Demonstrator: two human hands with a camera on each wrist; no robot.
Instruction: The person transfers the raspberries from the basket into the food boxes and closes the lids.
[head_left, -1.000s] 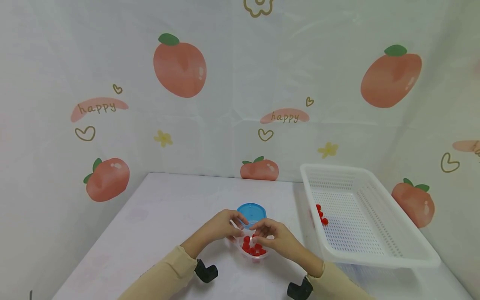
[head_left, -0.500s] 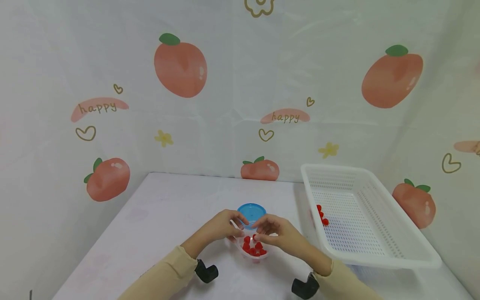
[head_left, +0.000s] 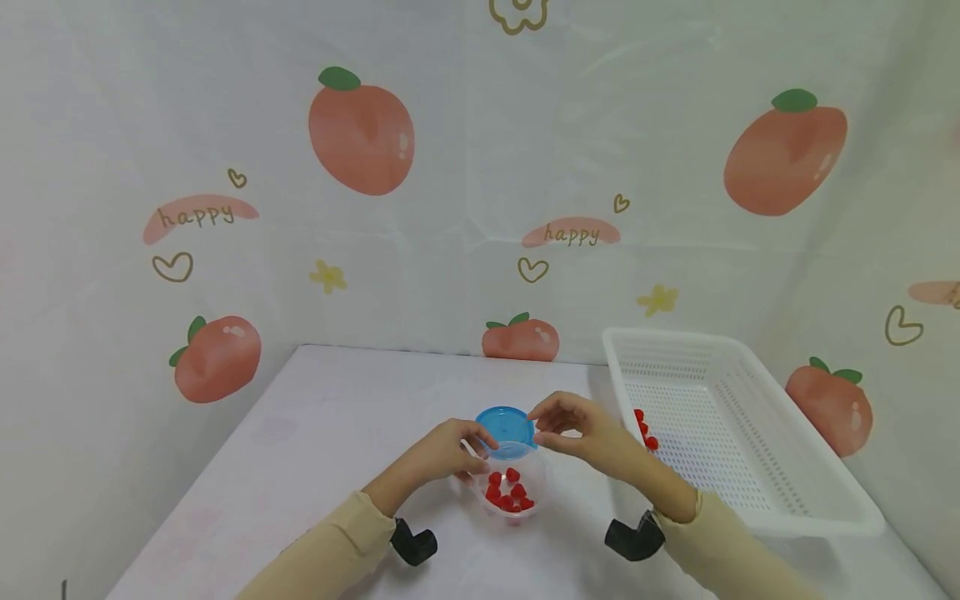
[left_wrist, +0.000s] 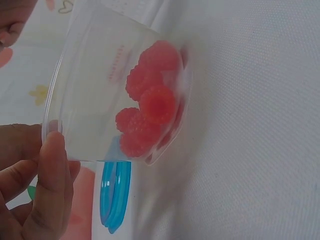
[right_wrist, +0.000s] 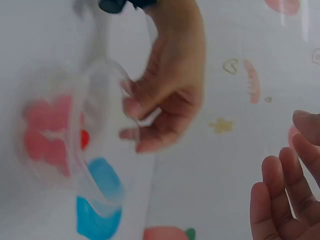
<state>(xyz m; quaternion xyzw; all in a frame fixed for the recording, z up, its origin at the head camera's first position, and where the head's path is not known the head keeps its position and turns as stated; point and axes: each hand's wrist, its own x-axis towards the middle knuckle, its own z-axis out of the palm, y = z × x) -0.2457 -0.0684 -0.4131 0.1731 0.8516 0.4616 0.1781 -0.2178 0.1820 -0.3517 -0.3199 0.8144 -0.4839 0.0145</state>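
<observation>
The rim of a clear tub on the white table is pinched by the left hand, whose remaining fingers are partly hidden; in the left wrist view the hand is cut off at the edge. Red berries are seen inside the tub, softened by its cloudy wall and blurred in the right wrist view, so they cannot be counted surely. The right hand is held above the table, fingers loosely bent with nothing seen between them; its palm is cut off in its own wrist view. A blue lid is partly covered by the tub's see-through rim, and whether the two touch cannot be told. More berries are half concealed by the near wall of a white basket.
</observation>
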